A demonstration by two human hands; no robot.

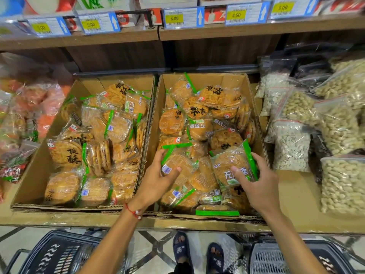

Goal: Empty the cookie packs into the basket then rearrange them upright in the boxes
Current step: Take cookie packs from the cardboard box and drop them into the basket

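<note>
Baskets come first: below the right box point(254, 107), on the tiled floor point(150, 250), a dark basket point(59, 256) stands to the left and a grey basket point(276, 260) to the right. In the parts that show, I see no cookie packs.

Inside the near end of the right box, both your hands are busy. Your left hand point(158, 180) grips a barcode pack point(177, 165), with the thumb on top and the fingers curled round its far edge. Your right hand point(256, 182) holds a white-lettered pack point(231, 167), tilted up, with the thumb on its front and the fingers wrapped behind its green side.

I judge that the task is only at its start. The right box is full of packs that lie flat and mixed. The left box point(35, 175), touching its left side, is also full; only a few packs there stand on edge. So the emptying, and then all the upright arranging, is left for you.

Both boxes rest on a brown shop shelf point(296, 198). To the right of the right box lie clear bags of nuts and seeds point(339, 184); beyond the left box, orange snack bags point(29, 107). Behind and above the right box, an upper shelf point(217, 32) carries yellow price tags point(174, 18).
</note>
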